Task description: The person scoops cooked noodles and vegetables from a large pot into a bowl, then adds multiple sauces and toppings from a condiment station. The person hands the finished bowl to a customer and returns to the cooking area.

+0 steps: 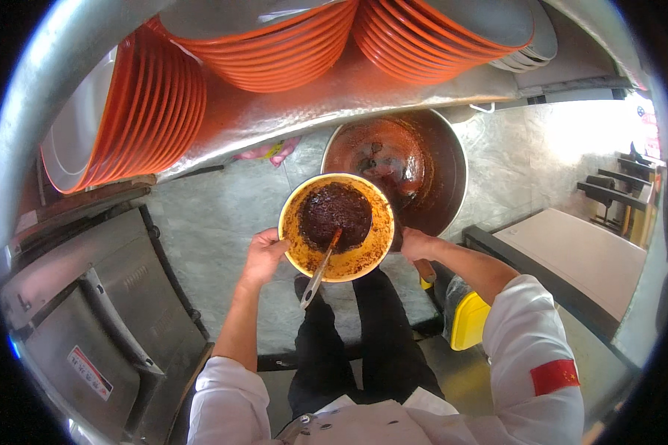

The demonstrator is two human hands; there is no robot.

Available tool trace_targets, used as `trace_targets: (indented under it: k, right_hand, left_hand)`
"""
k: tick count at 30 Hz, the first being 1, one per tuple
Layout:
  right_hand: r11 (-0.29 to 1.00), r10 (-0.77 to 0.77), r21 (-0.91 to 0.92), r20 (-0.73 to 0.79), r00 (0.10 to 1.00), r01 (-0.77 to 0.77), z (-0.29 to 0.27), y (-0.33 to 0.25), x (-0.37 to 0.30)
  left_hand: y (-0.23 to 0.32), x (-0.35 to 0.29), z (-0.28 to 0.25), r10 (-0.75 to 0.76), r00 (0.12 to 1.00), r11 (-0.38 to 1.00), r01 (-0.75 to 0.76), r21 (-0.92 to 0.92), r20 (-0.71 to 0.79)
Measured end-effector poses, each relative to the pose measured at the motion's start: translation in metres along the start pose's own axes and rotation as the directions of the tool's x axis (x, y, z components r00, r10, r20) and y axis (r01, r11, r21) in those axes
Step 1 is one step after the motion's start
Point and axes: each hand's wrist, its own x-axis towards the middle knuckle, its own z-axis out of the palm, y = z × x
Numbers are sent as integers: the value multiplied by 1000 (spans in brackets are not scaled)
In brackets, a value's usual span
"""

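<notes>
A bowl (384,256) with a pale rim and orange-stained inside is held up before me, with dark, thick sauce (332,211) in it. A spoon (316,283) leans in the sauce, its light handle over the near rim. My left hand (264,256) grips the bowl's left rim, thumb on top. Against the bowl's right side, my right hand (418,245) is closed round a tool with a wooden handle (425,270); its working end is mostly hidden. Just beyond the bowl stands a large, deep metal pot (445,178), its inside coated with reddish-brown sauce and oil.
Stacks of orange-rimmed plates (274,63) fill a metal shelf (423,100) overhead. A grey metal appliance (126,289) stands at left. On the right are a white-topped surface (571,256) and a container with a yellow lid (469,320). A pink packet (278,150) lies near the pot.
</notes>
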Motion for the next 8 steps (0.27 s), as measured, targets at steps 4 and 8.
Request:
trace_targets:
  k: [4,8]
  right_hand:
    - [910,-78,401,-86,993,106,2,-7,-8]
    - [956,11,293,26,1000,-18,2,0,6]
  left_hand:
    - [3,1,1,-24,1000,1000,24,8,-8]
    - [3,0,5,-33,998,999,32,-23,-44]
